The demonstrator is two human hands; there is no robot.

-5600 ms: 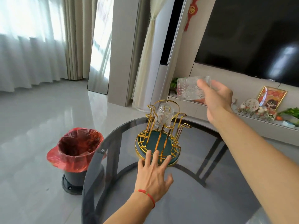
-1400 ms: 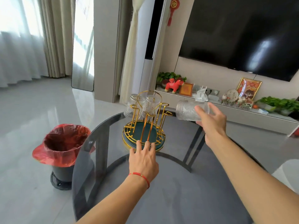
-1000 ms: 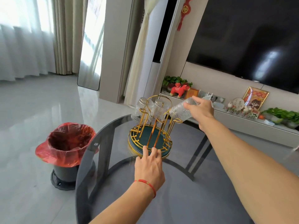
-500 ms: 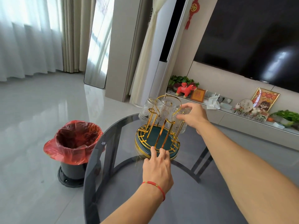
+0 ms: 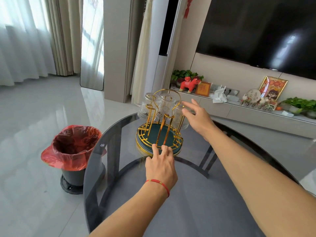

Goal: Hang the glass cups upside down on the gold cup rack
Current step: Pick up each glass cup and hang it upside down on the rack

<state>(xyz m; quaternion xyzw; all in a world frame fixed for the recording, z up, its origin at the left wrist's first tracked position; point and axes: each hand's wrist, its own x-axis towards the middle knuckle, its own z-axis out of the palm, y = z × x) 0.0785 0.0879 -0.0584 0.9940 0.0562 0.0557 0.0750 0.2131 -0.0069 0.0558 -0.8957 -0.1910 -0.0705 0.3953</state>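
The gold cup rack (image 5: 142, 145) with a dark green base stands on the far part of the round smoked-glass table (image 5: 188, 199). Three ribbed glass cups hang upside down on its prongs: one at the left (image 5: 145, 109), one in the middle (image 5: 167, 104), one at the right (image 5: 179, 121). My right hand (image 5: 199, 119) hovers beside the right cup with fingers spread, its fingertips at the cup's upturned bottom, holding nothing. My left hand (image 5: 160, 164), a red string on its wrist, rests its fingertips on the near rim of the rack's base.
A bin with a red liner (image 5: 73, 147) stands on the floor left of the table. Behind the table runs a low TV shelf (image 5: 256, 115) with ornaments and plants, under a large dark screen. Curtains and a mirror are at the back left.
My right hand lowered the third cup onto the rack's right prong and let go, and its fingers have spread apart. My left hand stayed on the rack's base.
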